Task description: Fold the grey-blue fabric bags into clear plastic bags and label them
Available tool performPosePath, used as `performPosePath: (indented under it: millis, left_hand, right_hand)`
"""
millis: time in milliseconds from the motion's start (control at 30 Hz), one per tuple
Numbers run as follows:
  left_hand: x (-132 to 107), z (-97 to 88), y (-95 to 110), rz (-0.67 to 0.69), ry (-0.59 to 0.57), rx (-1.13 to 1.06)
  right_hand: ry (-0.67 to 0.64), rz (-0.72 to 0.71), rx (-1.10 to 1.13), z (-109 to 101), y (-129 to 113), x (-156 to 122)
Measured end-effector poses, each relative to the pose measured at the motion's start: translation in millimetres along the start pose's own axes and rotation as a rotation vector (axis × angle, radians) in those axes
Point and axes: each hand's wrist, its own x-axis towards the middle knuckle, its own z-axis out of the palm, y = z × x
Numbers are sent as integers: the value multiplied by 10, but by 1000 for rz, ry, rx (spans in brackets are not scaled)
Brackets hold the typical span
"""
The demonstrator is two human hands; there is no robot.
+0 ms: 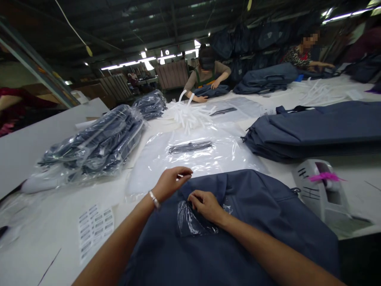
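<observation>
A dark blue fabric bag [253,238] lies flat in front of me, with a small clear plastic piece [192,220] on its upper face. My right hand [206,206] rests over the top edge of that plastic, its fingers curled and thumb pressed in. Whatever its fingertips grip is hidden. Just above the bag's top edge, my left hand [172,180] hovers with thumb and fingertips drawn together in a pinch; anything between them is too small to make out. Beyond the bag, clear plastic bags [229,149] lie in a flat stack, with a bundle of dark cords [190,147] on top.
Plastic-wrapped bags [104,139] are piled at left; label sheets [97,228] lie nearer. A white tape dispenser [321,190] and stacked blue bags [315,127] are at right. White strips [190,113] sit behind the plastic. A co-worker [206,75] handles a bag across the table.
</observation>
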Motion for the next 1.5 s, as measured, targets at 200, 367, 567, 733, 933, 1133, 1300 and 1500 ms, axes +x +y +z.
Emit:
performPosePath:
  millis: [200,367,567,733,933,1133,1300,1500]
  left_hand:
    - [1069,553,-975,-37,-287,106]
    - [1217,733,-1355,-48,-392,78]
    - [1317,680,-1456,-30,-319,75]
    - [1287,691,-1349,13,-260,110]
    - [1247,742,-1382,0,-303,82]
    - [1371,663,-1431,7,-312,21]
    - [1391,657,-1349,41,-235,42]
    - [1299,795,-1362,30,-277,63]
  right_hand:
    - [1,25,-25,6,-44,-18]
    - [-19,72,19,15,-27,-16]
    - [-48,132,141,-42,-67,-8]
    - [-52,115,202,-127,-81,43]
    - [-56,123,160,-122,-76,75]
    - [-152,89,96,-327,-315,98]
    - [20,-61,-264,-801,-298,506]
    - [-28,-2,-558,-1180,276,1129]
